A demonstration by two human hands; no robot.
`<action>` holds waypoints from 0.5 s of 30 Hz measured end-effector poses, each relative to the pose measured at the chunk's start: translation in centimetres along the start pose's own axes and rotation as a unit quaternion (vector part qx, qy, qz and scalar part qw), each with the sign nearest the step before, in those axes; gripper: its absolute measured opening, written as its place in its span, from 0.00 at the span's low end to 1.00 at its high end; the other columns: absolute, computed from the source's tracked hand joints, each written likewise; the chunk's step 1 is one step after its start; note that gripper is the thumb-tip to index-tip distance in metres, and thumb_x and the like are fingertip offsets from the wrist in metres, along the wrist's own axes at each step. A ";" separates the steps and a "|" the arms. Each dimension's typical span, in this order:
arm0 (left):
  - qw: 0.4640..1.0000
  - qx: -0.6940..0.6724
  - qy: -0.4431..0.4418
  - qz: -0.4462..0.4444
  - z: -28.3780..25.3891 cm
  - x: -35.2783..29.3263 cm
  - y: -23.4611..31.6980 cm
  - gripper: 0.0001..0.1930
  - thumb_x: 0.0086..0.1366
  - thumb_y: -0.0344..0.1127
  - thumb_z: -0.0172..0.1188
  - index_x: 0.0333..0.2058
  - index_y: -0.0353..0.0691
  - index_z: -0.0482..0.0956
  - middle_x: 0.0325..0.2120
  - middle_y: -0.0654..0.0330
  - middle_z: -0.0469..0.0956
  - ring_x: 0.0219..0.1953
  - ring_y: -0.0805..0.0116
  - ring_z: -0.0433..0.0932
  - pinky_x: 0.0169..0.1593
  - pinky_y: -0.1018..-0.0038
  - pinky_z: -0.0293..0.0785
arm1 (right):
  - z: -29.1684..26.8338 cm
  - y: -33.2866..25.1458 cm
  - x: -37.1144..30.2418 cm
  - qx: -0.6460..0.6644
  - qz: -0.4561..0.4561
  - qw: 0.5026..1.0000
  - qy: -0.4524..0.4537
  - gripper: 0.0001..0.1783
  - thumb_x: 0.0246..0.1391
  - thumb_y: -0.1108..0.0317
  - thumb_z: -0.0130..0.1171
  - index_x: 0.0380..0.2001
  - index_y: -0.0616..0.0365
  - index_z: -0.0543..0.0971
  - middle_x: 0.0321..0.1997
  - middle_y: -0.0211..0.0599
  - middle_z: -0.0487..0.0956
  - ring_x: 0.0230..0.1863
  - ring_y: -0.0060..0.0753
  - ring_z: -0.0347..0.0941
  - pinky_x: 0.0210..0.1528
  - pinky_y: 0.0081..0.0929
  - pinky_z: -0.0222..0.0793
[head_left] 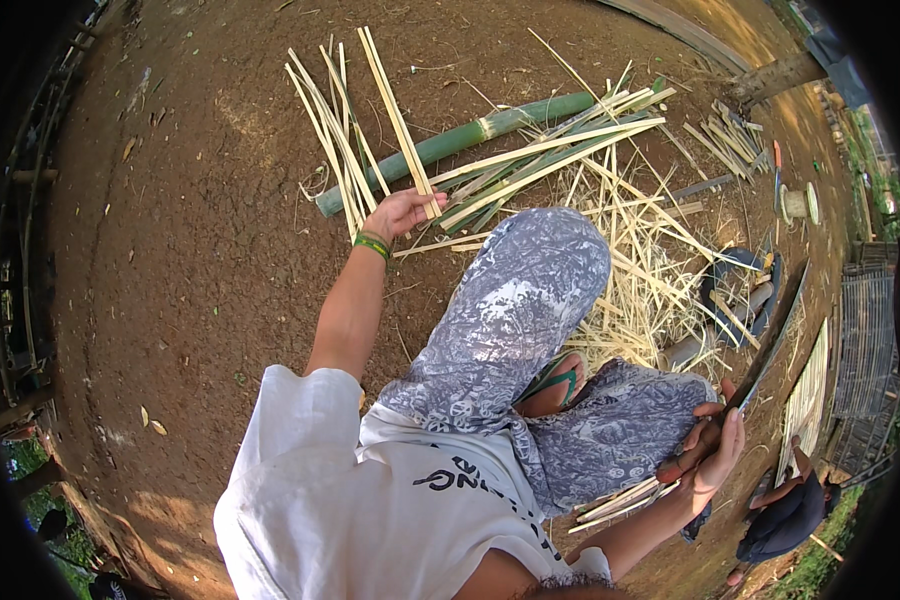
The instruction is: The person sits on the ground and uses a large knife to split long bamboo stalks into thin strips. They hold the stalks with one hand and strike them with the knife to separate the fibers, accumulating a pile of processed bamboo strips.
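My left hand (402,211), with a green band at the wrist, reaches forward and grips a pale split bamboo strip (395,110) that points away across the dirt. Beside it lie several more strips (330,130) in a loose fan. My right hand (708,447) rests by my right knee, closed on the handle of a long dark blade (770,345) that points away to the right. I sit on the ground in patterned grey trousers (515,310) with a green sandal on my foot.
A green bamboo pole (470,135) lies across the ground beyond my knee, with split strips (560,150) over it. Shavings and offcuts (650,280) pile to the right. Another person (785,510) crouches at lower right. Bamboo panels (865,340) stand at the right rim.
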State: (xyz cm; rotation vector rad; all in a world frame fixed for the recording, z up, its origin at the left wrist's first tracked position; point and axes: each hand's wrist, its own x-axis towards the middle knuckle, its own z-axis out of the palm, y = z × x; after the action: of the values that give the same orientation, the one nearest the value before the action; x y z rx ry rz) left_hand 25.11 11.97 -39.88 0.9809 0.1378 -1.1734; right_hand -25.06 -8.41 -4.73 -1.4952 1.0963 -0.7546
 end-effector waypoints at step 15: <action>1.000 0.004 0.009 -0.001 0.4 -0.9 -0.4 0.16 0.73 0.27 0.50 0.55 0.23 0.68 0.50 0.46 0.78 0.51 0.60 0.80 0.59 0.70 0.79 | 0.2 -0.1 -0.1 -0.004 -0.002 1.000 -0.003 0.31 0.68 0.55 0.48 0.60 0.75 0.67 0.29 0.41 0.79 0.14 0.15 0.65 0.14 0.12 0.55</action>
State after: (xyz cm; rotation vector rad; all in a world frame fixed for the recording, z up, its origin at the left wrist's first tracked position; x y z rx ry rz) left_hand 24.28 12.32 -39.38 0.9981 0.1477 -1.1683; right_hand -24.94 -8.27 -4.68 -1.5060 1.0936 -0.7489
